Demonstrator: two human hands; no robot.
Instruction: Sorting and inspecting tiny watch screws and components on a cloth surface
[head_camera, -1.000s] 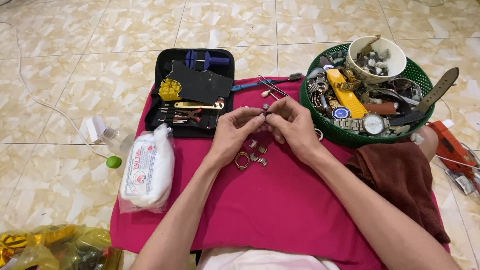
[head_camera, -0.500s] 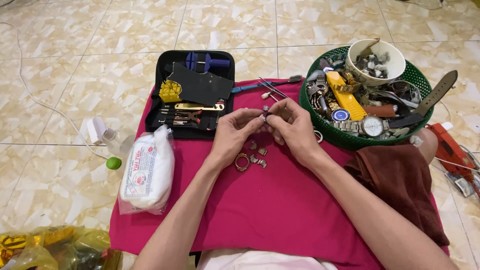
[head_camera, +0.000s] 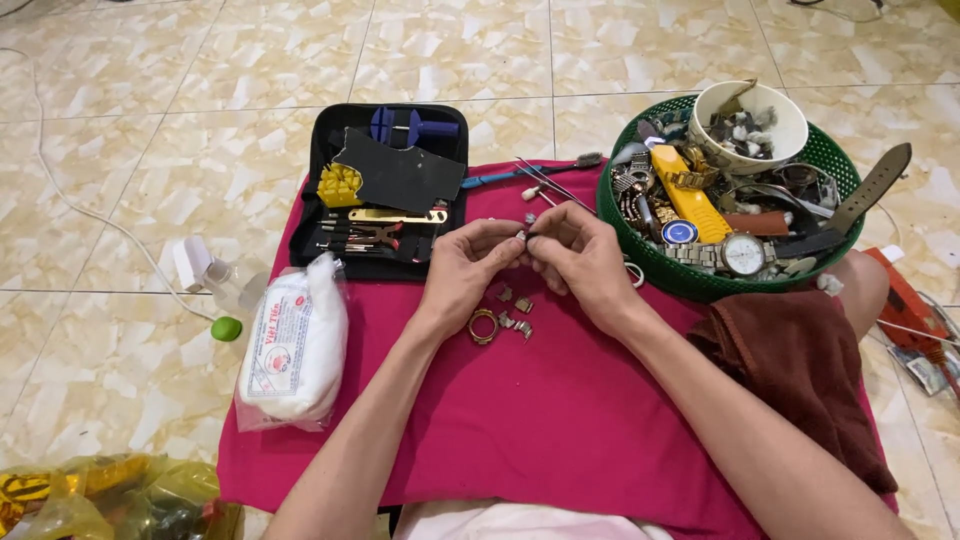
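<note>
My left hand (head_camera: 465, 268) and my right hand (head_camera: 578, 262) meet fingertip to fingertip above a magenta cloth (head_camera: 560, 400). Between the fingertips both hands pinch a tiny metal watch part (head_camera: 522, 236). Just below the hands, on the cloth, lie a gold ring-shaped piece (head_camera: 483, 326) and several small metal links (head_camera: 513, 312). Fine tweezers (head_camera: 545, 182) and a toothbrush (head_camera: 530, 172) rest on the cloth beyond my hands.
A black tool case (head_camera: 385, 190) lies open at the back left. At the back right a green basket (head_camera: 835, 160) holds watches, straps and a white bowl (head_camera: 750, 120). A white bag (head_camera: 295, 345) sits left, a brown towel (head_camera: 800, 370) right. Around is tiled floor.
Both hands stay together over the cloth; the fingers shift only slightly on the small part. Nothing else has moved.
</note>
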